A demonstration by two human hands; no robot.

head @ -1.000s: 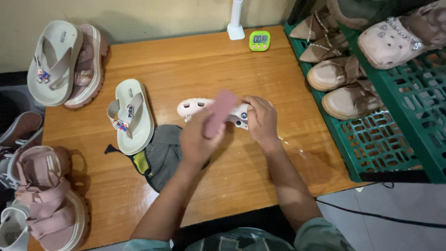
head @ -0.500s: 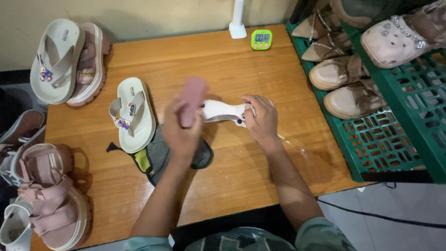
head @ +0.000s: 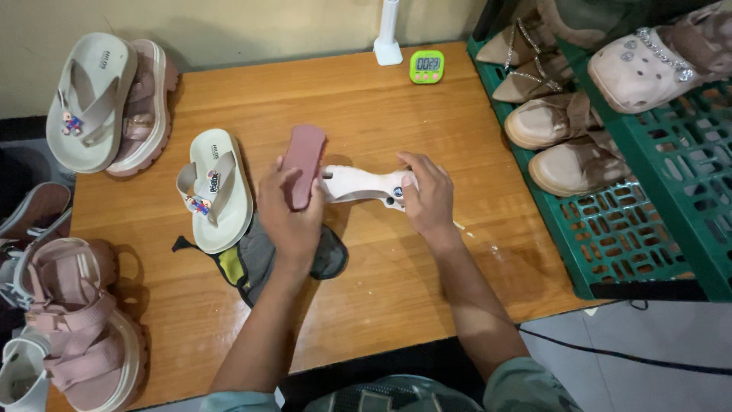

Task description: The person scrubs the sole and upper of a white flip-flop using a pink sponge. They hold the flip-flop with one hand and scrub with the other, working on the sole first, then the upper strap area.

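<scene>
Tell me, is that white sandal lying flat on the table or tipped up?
Tipped up: the white sandal is turned on its side above the table, right hand gripping one end, left hand pressing a pink block against it.

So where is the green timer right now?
In the head view, the green timer sits at the wooden table's far edge, between the white post and the green crate.

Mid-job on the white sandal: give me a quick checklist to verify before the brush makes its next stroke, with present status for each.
1. Left hand grips the pink brush: ok.
2. Right hand steadies the white sandal at its far end: ok.
3. Brush meets the sandal: it overlaps the sandal's near end; actual contact cannot tell.
4. Dark cloth lies on the wooden table under the left wrist: ok.
5. The cream flip-flop lies apart from the stroke path, left of the brush: ok.
6. Green timer is in view at the table's back edge: ok.
</scene>
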